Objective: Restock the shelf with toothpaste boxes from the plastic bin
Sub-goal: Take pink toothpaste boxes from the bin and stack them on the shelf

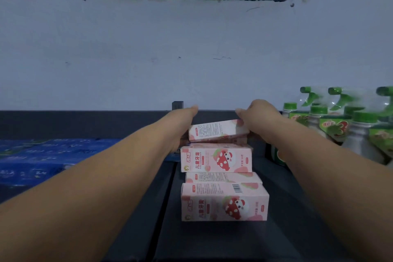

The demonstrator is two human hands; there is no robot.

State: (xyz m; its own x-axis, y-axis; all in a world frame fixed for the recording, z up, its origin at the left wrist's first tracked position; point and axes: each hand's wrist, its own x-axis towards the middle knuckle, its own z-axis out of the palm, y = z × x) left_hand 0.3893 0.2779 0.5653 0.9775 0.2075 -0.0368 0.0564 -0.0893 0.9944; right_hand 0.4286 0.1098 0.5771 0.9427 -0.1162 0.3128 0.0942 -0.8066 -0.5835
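Bracketing a pink-and-white cardboard toothpaste box in the head view, the two hands meet it at opposite ends, so it lies directly between them and neither hand is nearer. The left hand presses against its left end with fingers that look straight. The right hand curls over its right end, pinching it. The box's long axis runs crosswise from hand to hand, with the right end tipped slightly higher and a printed text face turned upward. It sits at the far end of a row of matching pink boxes that runs from the hands back toward the person along the dark flat shelf. Whether it touches the shelf cannot be told. The coming move is probably to level it, parallel to that row. Blue wrapped packs lie outside the left hand, green-capped spray bottles outside the right. No plastic bin is in view.
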